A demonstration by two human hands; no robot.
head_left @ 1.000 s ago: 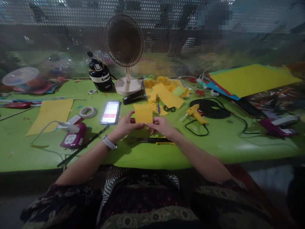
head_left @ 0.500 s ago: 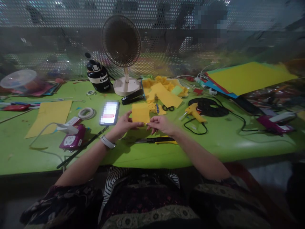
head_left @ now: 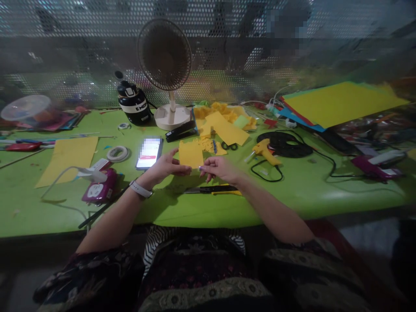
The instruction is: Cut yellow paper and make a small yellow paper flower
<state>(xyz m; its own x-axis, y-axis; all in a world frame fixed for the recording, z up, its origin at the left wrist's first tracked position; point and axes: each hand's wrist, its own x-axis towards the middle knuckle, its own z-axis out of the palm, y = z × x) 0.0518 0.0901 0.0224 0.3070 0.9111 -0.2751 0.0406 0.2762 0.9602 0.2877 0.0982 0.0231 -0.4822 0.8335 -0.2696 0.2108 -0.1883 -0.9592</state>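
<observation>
And there it was, right in the middle of the action: a yellow paper square (head_left: 191,155), poised above the green tabletop (head_left: 182,212) between two bare hands. The left hand (head_left: 165,167) had it by the left side, thumb along the lower edge and the other fingers up at the far side — a narrow hold on the paper. The right hand (head_left: 221,170) came in at the lower right corner, fingers curled and tips drawn close together, with thumb and index right at that corner; whether they pinched the paper or merely touched it, I could not tell.

Just below the hands, a black-handled cutter (head_left: 217,189) lay crosswise, its blade pointing left, with something yellow tucked alongside. Over by the left hand, a smartphone (head_left: 149,154) lay with its screen lit, and a roll of tape (head_left: 118,154) sat farther left, near a purple power adapter (head_left: 100,187).

Beyond the square, yellow scraps (head_left: 204,144) were scattered beside a pair of black scissor handles (head_left: 229,146), and a black stapler (head_left: 180,131) rested in front of the desk fan (head_left: 164,56). Out to the right — a yellow glue gun (head_left: 264,151), nozzle facing left, its black cord looped on the green.
</observation>
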